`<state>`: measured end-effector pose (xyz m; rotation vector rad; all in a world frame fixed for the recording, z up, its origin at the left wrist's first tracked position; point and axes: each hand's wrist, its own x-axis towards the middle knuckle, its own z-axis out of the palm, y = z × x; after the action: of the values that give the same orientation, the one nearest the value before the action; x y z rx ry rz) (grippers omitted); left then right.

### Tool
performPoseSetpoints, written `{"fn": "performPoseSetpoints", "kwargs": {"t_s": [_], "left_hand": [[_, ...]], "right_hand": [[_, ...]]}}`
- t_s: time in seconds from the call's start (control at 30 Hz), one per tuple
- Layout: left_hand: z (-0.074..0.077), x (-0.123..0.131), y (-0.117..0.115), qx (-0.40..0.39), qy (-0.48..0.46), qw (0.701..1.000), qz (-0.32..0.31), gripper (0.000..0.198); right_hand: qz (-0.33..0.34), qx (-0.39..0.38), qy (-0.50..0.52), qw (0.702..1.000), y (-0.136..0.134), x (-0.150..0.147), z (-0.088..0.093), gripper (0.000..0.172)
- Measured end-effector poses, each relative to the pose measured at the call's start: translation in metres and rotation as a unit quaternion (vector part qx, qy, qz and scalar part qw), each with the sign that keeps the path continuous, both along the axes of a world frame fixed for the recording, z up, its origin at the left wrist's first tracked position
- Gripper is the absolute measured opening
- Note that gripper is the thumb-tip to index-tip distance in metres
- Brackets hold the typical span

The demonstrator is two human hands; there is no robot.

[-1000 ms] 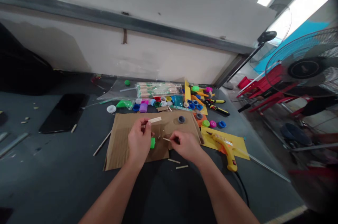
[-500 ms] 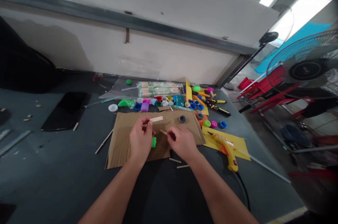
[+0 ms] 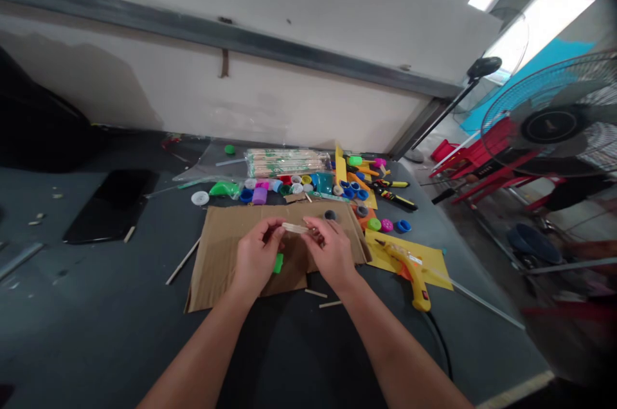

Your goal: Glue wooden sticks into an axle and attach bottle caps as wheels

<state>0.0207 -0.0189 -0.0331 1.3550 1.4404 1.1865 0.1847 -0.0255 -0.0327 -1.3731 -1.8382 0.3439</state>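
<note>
While the black phone (image 3: 113, 203) and a long skewer (image 3: 182, 261) lie well off to my left, that side of the worktop (image 3: 72, 319) gives me the most open room. Over the cardboard sheet (image 3: 219, 254), my left hand (image 3: 255, 258) pinches one end of the short wooden sticks (image 3: 295, 227) and my right hand (image 3: 330, 254) pinches the other, both grips pressed tight just above the board. Pieces this thin could slip or snap under an uneven squeeze, I judge, and drop among the loose offcuts (image 3: 317, 294) by my wrists. Further right the bottle caps (image 3: 354, 190) crowd in and the glue gun (image 3: 409, 271) lies near; a careless sweep could catch its nozzle or cord.
</note>
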Motion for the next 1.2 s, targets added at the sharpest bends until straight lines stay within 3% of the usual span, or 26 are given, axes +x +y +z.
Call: {"fn": "performPoseSetpoints", "kwargs": {"t_s": [0.23,0.57,0.77,1.2], "left_hand": [[-0.0009,-0.001,-0.0001,0.003,-0.013,1.0,-0.017,0.029],[0.0006,-0.0002,0.0003,-0.018,0.01,1.0,0.012,0.026],[-0.0005,-0.0004,0.0002,-0.021,0.011,1.0,0.019,0.034],[-0.0025,-0.0025,0.0009,-0.029,0.016,0.999,0.006,0.027]], "right_hand": [[0.005,0.054,-0.014,0.998,0.0011,0.0001,-0.0012,0.015],[0.011,0.014,-0.028,0.999,-0.0013,-0.0005,0.0016,0.019],[-0.004,0.008,0.015,1.0,-0.0002,0.0019,-0.0002,0.018],[-0.029,-0.017,0.079,0.996,0.0004,-0.0028,-0.0053,0.015]]}}
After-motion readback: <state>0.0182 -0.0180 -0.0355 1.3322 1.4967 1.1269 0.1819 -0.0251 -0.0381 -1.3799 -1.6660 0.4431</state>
